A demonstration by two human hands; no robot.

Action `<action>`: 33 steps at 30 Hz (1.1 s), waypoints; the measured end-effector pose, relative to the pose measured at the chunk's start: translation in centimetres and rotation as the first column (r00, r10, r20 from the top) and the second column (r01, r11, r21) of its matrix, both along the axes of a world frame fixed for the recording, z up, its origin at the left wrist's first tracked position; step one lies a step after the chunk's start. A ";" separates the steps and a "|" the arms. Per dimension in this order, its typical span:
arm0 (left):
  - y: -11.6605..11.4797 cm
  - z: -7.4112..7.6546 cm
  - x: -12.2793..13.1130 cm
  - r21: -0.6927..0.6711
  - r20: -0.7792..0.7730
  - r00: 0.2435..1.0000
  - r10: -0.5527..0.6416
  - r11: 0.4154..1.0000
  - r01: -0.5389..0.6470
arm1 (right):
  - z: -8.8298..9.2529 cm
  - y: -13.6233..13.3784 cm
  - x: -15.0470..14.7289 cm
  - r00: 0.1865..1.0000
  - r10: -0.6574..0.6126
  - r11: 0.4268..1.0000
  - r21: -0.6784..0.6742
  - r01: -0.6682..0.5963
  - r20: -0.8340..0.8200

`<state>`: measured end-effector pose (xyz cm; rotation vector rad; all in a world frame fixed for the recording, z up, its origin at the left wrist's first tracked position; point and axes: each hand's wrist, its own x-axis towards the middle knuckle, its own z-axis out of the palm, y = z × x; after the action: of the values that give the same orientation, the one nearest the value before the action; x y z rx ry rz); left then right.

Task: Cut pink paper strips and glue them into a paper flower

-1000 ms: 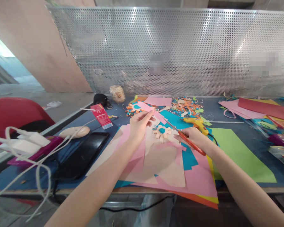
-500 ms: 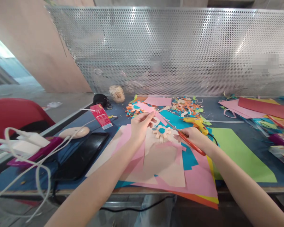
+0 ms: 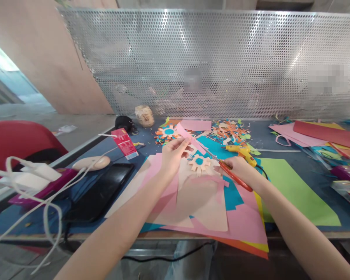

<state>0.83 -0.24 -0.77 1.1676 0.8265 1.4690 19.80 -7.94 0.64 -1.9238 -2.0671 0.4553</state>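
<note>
My left hand pinches a pink paper strip and holds it up above the table. My right hand grips orange-handled scissors, whose blades point up-left toward the strip. Between my hands lies a beige paper flower with a blue centre. It rests on a pile of beige, pink and blue paper sheets at the table's front edge.
A yellow glue gun lies just behind my right hand. Paper scraps and a second paper flower lie further back. A green sheet is at right, a black tablet, white cables and a red carton at left. A perforated metal screen backs the table.
My left hand has tilted the pink strip a little further up and to the right. The scissors have edged slightly toward it. Everything else is still.
</note>
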 end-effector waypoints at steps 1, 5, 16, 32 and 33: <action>0.0 0.0 0.0 -0.004 -0.002 1.000 -0.004 1.000 0.004 | 0.1 0.0 0.0 1.000 -0.002 1.000 0.000 0.002 0.003; -0.1 0.2 0.0 0.017 0.021 1.000 -0.003 1.000 0.003 | 0.1 0.0 0.0 1.000 -0.011 1.000 0.005 0.011 0.020; -0.1 0.4 -0.2 0.093 0.017 0.999 0.034 0.995 -0.035 | 0.1 -0.3 -0.2 0.998 0.025 1.000 -0.010 -0.025 -0.049; -0.2 0.4 -0.1 0.137 -0.040 0.997 0.067 0.989 -0.061 | -0.1 -0.1 -0.1 0.999 -0.019 0.999 0.043 0.021 -0.044; -0.2 0.3 -0.1 0.136 -0.038 0.997 0.065 0.989 -0.060 | -0.1 -0.2 -0.1 0.999 -0.013 0.999 0.044 0.016 -0.051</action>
<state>0.72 -0.39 -0.42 1.2876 0.8092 1.5762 19.74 -8.10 0.58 -1.8816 -2.0136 0.4464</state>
